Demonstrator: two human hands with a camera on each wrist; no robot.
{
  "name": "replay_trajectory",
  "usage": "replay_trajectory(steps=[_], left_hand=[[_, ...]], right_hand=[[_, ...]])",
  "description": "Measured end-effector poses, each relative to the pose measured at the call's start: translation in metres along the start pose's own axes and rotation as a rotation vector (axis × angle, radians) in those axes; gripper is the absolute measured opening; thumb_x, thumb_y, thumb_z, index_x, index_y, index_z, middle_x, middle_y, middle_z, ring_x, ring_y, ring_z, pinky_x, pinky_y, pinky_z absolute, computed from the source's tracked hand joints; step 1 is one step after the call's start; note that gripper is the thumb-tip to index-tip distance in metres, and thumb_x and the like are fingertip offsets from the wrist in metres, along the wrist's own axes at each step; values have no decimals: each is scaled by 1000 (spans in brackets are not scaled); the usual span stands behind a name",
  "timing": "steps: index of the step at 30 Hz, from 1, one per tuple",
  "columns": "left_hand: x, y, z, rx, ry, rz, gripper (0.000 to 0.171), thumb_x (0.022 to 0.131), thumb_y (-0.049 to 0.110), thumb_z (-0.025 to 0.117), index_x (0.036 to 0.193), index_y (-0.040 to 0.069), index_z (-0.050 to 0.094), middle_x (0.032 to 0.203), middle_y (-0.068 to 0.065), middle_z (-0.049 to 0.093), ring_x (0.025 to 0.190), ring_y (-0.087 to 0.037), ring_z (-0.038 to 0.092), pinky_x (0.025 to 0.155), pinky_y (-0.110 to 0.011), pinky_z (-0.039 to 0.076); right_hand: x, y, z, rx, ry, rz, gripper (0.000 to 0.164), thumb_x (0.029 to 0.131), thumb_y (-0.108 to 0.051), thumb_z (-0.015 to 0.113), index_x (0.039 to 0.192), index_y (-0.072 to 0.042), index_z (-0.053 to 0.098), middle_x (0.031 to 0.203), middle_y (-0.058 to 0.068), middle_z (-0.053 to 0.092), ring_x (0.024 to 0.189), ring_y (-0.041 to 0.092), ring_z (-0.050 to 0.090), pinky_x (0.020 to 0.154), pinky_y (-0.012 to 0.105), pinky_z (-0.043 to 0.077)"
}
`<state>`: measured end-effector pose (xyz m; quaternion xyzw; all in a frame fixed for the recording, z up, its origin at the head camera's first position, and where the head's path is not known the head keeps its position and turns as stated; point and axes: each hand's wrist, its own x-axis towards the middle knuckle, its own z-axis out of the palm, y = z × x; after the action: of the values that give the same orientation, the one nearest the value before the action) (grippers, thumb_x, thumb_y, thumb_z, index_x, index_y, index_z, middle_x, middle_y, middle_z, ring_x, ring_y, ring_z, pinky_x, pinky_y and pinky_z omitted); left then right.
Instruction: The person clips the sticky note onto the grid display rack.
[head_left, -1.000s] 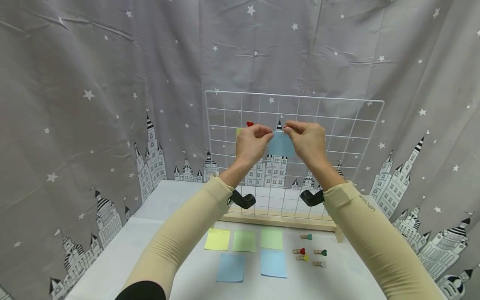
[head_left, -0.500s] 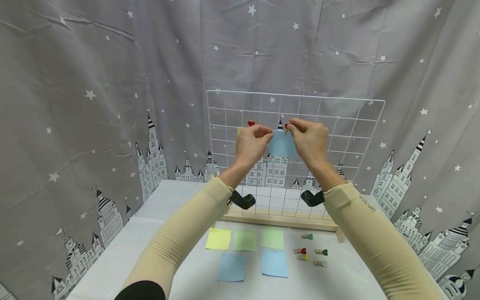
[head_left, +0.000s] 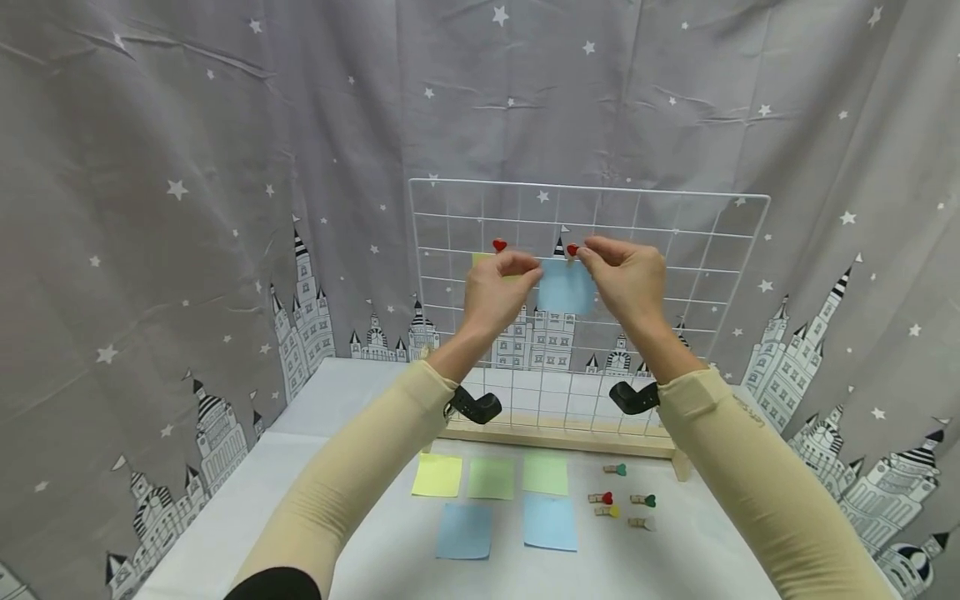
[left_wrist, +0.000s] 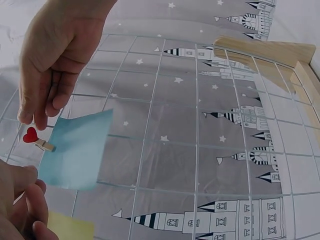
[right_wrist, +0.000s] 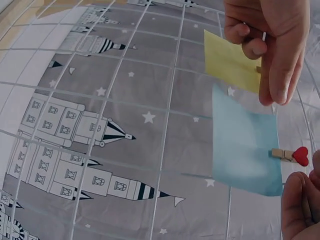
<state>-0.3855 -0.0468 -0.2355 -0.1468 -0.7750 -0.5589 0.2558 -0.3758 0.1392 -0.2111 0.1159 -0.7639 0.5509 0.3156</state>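
A blue sticky note [head_left: 566, 287] hangs on the white wire grid [head_left: 690, 254]. Fastened at its top edge is a small wooden clothespin [right_wrist: 283, 155] with a red heart. Just right of that heart is my right hand [head_left: 628, 279], its fingertips slightly apart from it in the left wrist view. My left hand [head_left: 495, 292] is by the note's upper left corner, thumb and finger close together with nothing seen between them. Behind the left hand, a yellow note [right_wrist: 230, 62] hangs under another red heart clothespin [head_left: 499, 245], partly hidden.
On the white table lie a yellow note [head_left: 437, 475], two green notes [head_left: 491, 478] and two blue notes [head_left: 463, 531]. Several heart clothespins [head_left: 602, 498] lie to their right. The grid stands in a wooden base [head_left: 555, 437] before a grey curtain [head_left: 225, 125].
My right hand has drawn a little to the right, off the clothespin, and more of the red heart shows. The left hand has shifted slightly left from the blue note.
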Motion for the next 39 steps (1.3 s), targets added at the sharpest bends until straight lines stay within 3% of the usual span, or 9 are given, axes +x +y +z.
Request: replay_trajectory(steps=[4, 12, 22, 31, 39], left_hand=[[-5, -2, -4, -16, -22, 8, 13, 92, 26, 79, 104, 21, 79, 104, 6, 78, 104, -11, 69, 89, -35, 55], [-14, -9, -16, -37, -59, 29, 19, 92, 25, 78, 109, 16, 77, 109, 2, 77, 104, -14, 68, 84, -35, 55], [-22, -19, -28, -15, -65, 4, 21, 90, 33, 80, 106, 19, 77, 106, 2, 77, 103, -14, 68, 87, -37, 53], [-30, -28, -35, 21, -92, 18, 20, 91, 29, 78, 108, 19, 77, 107, 3, 77, 97, -14, 66, 81, -34, 51], [-36, -36, -42, 31, -127, 2, 25, 92, 31, 78, 112, 17, 75, 108, 3, 76, 87, -22, 67, 73, -35, 55]], right_hand=[[-3, 3, -6, 19, -33, 33, 30, 92, -27, 80, 118, -11, 79, 115, 10, 78, 97, 7, 74, 75, 15, 57], [-8, 11, -18, 57, -75, 43, 36, 92, -31, 79, 121, -9, 77, 117, 10, 77, 89, -3, 72, 76, 14, 56], [-20, 23, -29, -61, -142, 56, 41, 94, -44, 75, 120, -13, 78, 117, 7, 78, 95, -2, 70, 79, 15, 54], [-27, 29, -33, -69, -171, 37, 44, 93, -47, 75, 119, -12, 78, 112, 3, 79, 92, -3, 69, 78, 15, 54], [-33, 39, -37, -57, -196, 38, 46, 93, -46, 75, 119, -9, 77, 116, 10, 78, 93, -3, 70, 79, 15, 55]])
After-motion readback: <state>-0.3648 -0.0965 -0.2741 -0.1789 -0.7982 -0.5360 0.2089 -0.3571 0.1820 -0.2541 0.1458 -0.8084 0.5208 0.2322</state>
